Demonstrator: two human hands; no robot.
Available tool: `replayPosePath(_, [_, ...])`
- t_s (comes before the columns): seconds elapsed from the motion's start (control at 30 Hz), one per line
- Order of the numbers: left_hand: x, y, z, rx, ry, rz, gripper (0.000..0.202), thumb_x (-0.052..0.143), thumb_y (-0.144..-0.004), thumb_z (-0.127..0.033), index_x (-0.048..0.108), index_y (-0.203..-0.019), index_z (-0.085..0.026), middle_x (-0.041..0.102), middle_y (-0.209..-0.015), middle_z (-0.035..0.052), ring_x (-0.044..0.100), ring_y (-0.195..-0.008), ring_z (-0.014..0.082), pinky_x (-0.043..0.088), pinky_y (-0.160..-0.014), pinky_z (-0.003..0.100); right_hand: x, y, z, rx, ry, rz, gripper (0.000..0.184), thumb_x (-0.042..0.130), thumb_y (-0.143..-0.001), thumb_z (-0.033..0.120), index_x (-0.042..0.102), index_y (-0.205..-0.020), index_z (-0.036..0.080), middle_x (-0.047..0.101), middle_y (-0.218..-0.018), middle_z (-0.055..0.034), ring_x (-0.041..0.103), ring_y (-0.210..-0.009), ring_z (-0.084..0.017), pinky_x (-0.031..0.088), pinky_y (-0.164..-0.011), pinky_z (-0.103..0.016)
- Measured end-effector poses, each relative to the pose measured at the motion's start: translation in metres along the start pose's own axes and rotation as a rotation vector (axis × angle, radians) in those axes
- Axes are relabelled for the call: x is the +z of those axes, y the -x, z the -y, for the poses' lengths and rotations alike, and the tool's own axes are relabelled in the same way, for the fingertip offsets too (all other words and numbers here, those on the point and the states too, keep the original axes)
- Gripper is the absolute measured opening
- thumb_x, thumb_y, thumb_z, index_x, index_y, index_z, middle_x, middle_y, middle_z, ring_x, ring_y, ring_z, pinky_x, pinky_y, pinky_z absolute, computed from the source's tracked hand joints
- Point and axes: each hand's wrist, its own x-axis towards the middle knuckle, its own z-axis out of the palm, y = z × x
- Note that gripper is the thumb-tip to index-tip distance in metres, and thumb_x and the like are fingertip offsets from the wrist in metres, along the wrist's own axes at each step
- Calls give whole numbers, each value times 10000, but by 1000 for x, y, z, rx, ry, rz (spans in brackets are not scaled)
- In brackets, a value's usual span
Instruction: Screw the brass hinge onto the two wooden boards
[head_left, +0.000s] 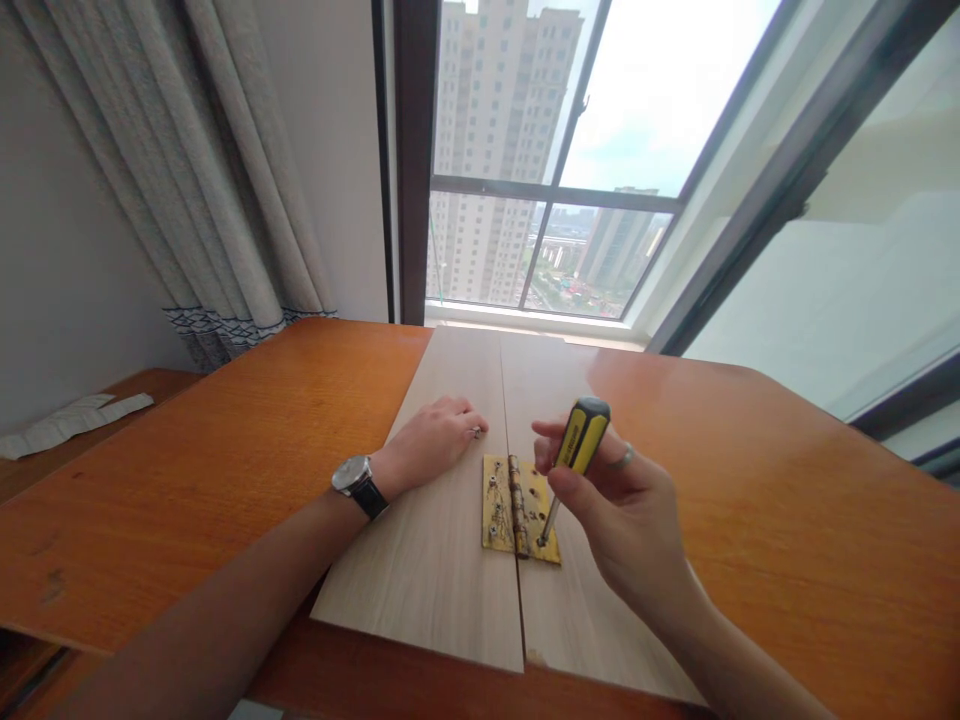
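My right hand (637, 500) is closed round the yellow and black handle of a screwdriver (585, 436). The tool leans, and its tip meets the lower right corner of a worn brass hinge (499, 500), where a screw seems to sit. The hinge lies open across the seam between a left board (420, 570) and a right board (592, 620), both pale wood. Screws show in its left leaf; several holes mark the right one. My left hand (442, 436) rests on the left board above the hinge, fingers curled round small metal bits that look like screws.
Under the boards is an orange-brown wooden table (787, 480). A window (555, 190) stands behind its far edge, with a grey curtain (202, 150) at the left. Pale paper strips (75, 425) lie on a lower surface at the far left.
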Motion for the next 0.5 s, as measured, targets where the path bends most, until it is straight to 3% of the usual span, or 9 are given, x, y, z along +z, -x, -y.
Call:
replayPosePath(0.1, [0, 0, 0, -6, 11, 8, 243, 486, -996, -124, 703, -1079, -195, 670, -1095, 75, 614, -1056, 219, 513, -992, 384, 0, 1, 2, 4, -23, -6, 295, 845, -783, 270, 802, -1073, 301, 725, -848, -11, 666, -822, -189, 564, -833, -376])
replayPosePath(0.17, [-2, 0, -1, -10, 9, 16, 243, 492, -991, -120, 703, -1088, -192, 672, -1094, 77, 612, -1057, 226, 512, -997, 394, 0, 3, 1, 24, -81, -20, 470, 859, -770, 240, 742, -1214, 343, 751, -838, 16, 693, -794, -178, 576, -807, -362])
replayPosePath(0.23, [-3, 0, -1, -7, 4, 23, 243, 492, -991, -121, 704, -1086, -189, 673, -1093, 80, 611, -1053, 229, 514, -995, 400, -1, 4, 0, 44, -120, -10, 530, 835, -806, 238, 681, -1297, 366, 772, -831, 28, 713, -776, -168, 583, -778, -347])
replayPosePath(0.4, [-1, -1, -1, -4, 12, 7, 237, 487, -996, -124, 709, -1024, -203, 668, -1070, 69, 618, -1021, 204, 520, -973, 363, -4, 5, -1, 68, -183, 67, 350, 689, -945, 353, 638, -1287, 296, 797, -965, -33, 744, -855, -206, 576, -846, -411])
replayPosePath(0.5, [1, -1, 1, -8, 16, 3, 238, 480, -1004, -137, 707, -1037, -198, 667, -1067, 71, 621, -1007, 203, 521, -968, 363, -5, 6, 0, 97, -265, 168, 231, 614, -992, 371, 629, -1211, 298, 770, -918, -12, 719, -870, -195, 547, -862, -394])
